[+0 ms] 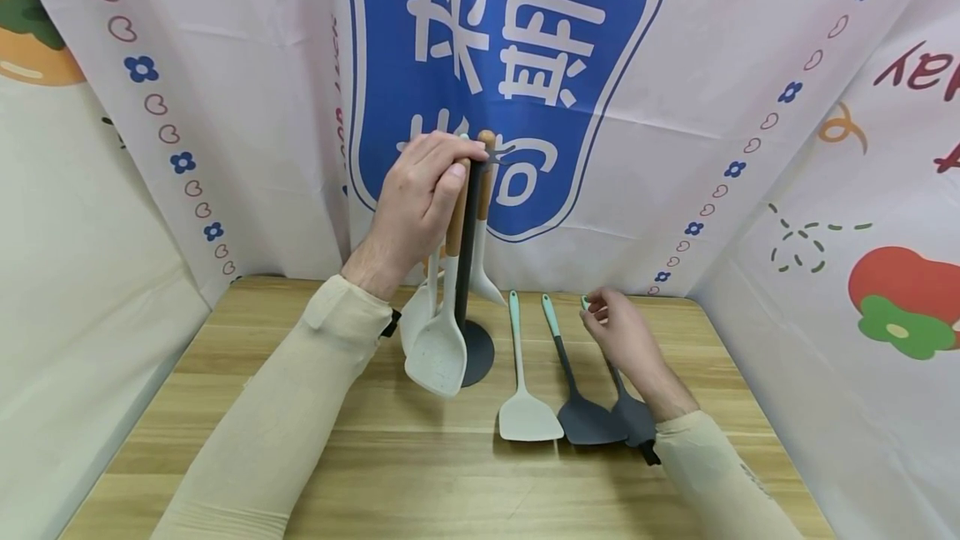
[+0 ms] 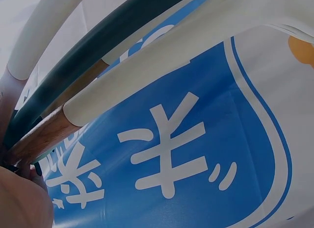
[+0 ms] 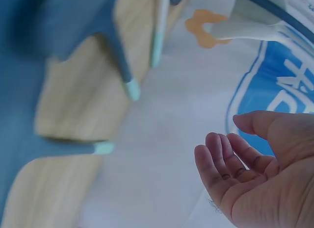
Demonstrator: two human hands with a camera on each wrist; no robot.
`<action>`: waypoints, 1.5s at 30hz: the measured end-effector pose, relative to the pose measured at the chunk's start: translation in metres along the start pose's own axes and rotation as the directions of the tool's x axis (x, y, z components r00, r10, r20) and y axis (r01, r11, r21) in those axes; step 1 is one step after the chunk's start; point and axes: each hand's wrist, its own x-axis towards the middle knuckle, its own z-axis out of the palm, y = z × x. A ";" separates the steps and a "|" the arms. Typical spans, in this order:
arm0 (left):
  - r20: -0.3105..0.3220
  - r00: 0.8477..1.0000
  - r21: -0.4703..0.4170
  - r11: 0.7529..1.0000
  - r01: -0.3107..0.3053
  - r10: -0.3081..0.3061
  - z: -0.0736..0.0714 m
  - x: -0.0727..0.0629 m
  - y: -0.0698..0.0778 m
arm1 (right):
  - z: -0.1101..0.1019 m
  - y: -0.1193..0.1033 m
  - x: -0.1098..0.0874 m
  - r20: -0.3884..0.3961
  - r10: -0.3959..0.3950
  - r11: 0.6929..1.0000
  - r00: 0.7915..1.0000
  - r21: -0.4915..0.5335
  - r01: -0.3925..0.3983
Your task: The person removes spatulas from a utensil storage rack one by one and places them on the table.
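Observation:
My left hand [image 1: 423, 194] grips the top of a dark utensil stand [image 1: 480, 357], whose round base is on the table. White utensils with wooden handles hang from it, among them a broad-headed turner [image 1: 437, 361]; the heads behind it are partly hidden. On the table to the right lie a white spatula [image 1: 528, 419], a dark grey spatula [image 1: 588, 422] and a second dark grey spatula [image 1: 633, 415], all with mint handle ends. Over that last spatula's handle is my right hand [image 1: 626, 336], partly covering it. In the right wrist view its loosely bent fingers [image 3: 216, 169] hold nothing.
The wooden table [image 1: 420, 473] ends at a printed cloth backdrop [image 1: 637, 215] with a blue sign. Cloth walls close in on the left and right. The grey spatulas' heads lie close together.

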 end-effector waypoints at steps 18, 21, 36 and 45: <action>0.002 1.000 -0.001 1.000 0.008 -0.008 -0.001 0.000 -0.001 | 0.010 -0.076 0.014 -0.039 -0.104 0.984 0.994 0.143 0.109; 0.002 1.000 0.002 1.000 0.008 -0.008 0.000 0.000 -0.001 | 0.013 -0.086 0.016 -0.038 -0.108 0.980 0.993 0.166 0.113; -0.003 1.000 0.001 1.000 0.000 0.000 -0.001 0.000 0.001 | 0.029 -0.121 0.030 -0.043 -0.149 0.959 0.988 0.236 0.155; 0.000 1.000 0.004 1.000 0.000 0.000 -0.001 0.001 0.001 | 0.037 -0.135 0.042 -0.046 -0.164 0.948 0.985 0.270 0.170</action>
